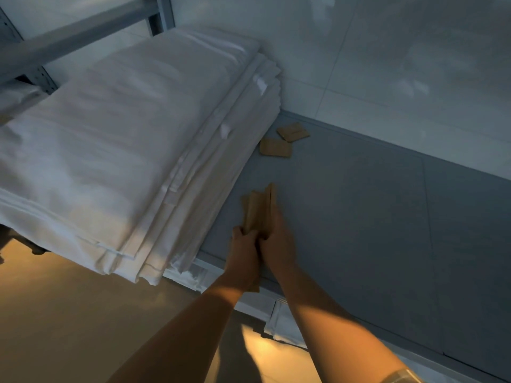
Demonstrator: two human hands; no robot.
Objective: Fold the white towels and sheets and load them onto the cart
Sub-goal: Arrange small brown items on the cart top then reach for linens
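Note:
A tall stack of folded white sheets [132,150] lies on the left part of a grey shelf surface [359,211], its layered edges facing right. Just right of the stack's near corner, my left hand [243,250] and my right hand [276,244] meet and together grip a bundle of thin brown cardboard pieces [258,205] that stick up and away from me. The lower ends of the pieces are hidden inside my fingers.
Two more brown cardboard pieces [276,147] [293,131] lie flat on the grey surface near the stack's far corner. A pale tiled wall [387,64] backs the shelf. Metal rack posts [41,76] stand at top left. More white linen [271,308] shows below the shelf edge, above a tan floor [69,313].

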